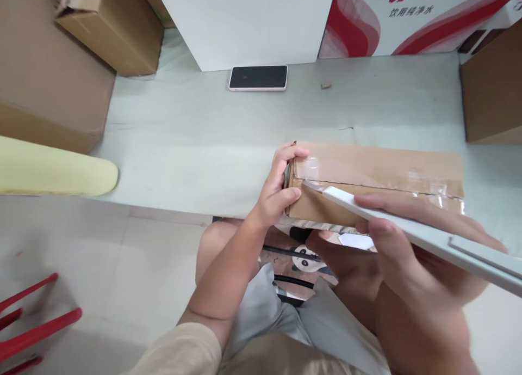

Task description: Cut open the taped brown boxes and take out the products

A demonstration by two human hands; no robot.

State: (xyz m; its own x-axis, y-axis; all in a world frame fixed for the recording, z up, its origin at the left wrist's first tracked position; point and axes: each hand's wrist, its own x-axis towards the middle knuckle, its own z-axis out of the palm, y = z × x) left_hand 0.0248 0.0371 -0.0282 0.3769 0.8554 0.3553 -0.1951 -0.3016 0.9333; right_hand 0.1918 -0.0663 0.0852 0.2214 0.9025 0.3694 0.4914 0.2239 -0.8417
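the left hand (281,187) is closed around the left end of a long, low, brown cardboard box (367,165), its thumb on the near part of the top and its fingertips on the far part. the box lies on a pale green cloth-like table cover (183,141), at the near edge, in front of the person's knees. a dark, narrow seam runs lengthwise along its top, with shiny clear plastic tape (312,168) near the left end and more towards the right end.

the right hand (408,250) grips a slim, light grey utility knife (428,232), fingers along the far side and thumb on the near side. the knife slants over the box, its thin metal blade (313,186) pointing left, the tip at the seam close to the left thumb; whether it touches the cardboard cannot be told.

beyond the box, a black-screened smartphone with a pale rim (259,78) lies against the foot of a plain white upright box (253,26). a red and white printed carton (391,35) stands just right of that, and a small beige scrap (326,85) lies in front of the carton. a pale yellow, round-ended roll (57,171) rests on the left side of the table.
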